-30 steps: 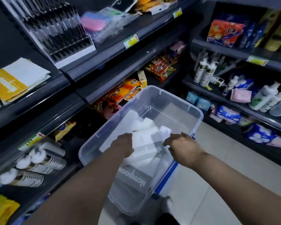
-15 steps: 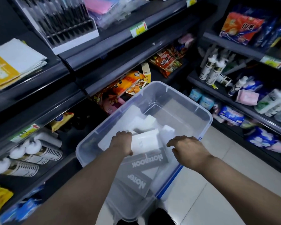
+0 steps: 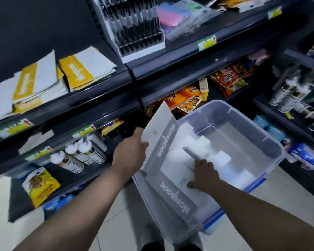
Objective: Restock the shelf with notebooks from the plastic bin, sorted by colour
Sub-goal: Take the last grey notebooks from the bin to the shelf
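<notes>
One grey notebook point(image 3: 159, 134) in the left hand point(image 3: 130, 154), above the bin point(image 3: 250, 124).

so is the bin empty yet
Not empty: the plastic bin holds a grey-banded notebook under the right hand and white notebooks beyond it. The left hand grips a lifted notebook.

The bin point(image 3: 246, 127) lies straight before you, with snacks point(image 3: 186, 101) on the shelf behind it. Your left hand point(image 3: 130, 153) holds a notebook point(image 3: 159, 131) tilted over the bin's left rim. Your right hand point(image 3: 205, 173) rests on the pile point(image 3: 176, 178) inside. Upper left, stacks point(image 3: 71, 73) lie shelved, pens point(image 3: 134, 29) to their right and bottles point(image 3: 76, 158) lower down.
</notes>
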### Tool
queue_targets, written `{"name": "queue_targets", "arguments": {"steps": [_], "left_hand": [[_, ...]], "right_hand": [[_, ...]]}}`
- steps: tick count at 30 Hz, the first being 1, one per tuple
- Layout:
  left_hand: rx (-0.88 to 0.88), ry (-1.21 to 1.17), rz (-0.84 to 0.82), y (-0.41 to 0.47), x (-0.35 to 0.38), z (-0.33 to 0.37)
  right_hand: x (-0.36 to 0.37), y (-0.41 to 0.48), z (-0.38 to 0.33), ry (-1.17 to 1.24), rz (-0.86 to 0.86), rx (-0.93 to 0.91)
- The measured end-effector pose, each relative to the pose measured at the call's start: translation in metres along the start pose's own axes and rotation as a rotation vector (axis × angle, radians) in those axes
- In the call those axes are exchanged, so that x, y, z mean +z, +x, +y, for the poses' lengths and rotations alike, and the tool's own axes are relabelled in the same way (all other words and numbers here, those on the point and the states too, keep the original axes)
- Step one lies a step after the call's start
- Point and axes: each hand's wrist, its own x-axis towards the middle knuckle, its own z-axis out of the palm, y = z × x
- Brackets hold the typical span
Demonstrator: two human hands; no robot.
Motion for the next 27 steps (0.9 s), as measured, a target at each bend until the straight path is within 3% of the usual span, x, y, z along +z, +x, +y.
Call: {"name": "queue_targets", "arguments": {"steps": [6, 10, 16, 23, 27], "left_hand": [[-0.035, 0.003, -0.025, -0.007, 0.003, -0.014], [-0.034, -0.023, -0.026, -0.005, 0.0, -0.017], [-0.037, -0.078, 0.0, 0.003, -0.012, -0.008], [-0.11, -0.291, 0.166, 0.0, -0.036, -0.003], [-0.186, -0.349, 0.275, -0.009, -0.054, -0.013]], "right_hand": [[0.002, 0.007, -0.012, 0.029, -0.03, 0.108], [-0.006, 0.008, -0.008, -0.026, -0.113, 0.08], [-0.033, -0.006, -0.001, 0.478, -0.14, 0.007], [-0.081, -0.043, 0.033, 0.862, 0.109, -0.003], [-0.117, -0.073, 0.015, 0.856, 0.261, -0.174]]}}
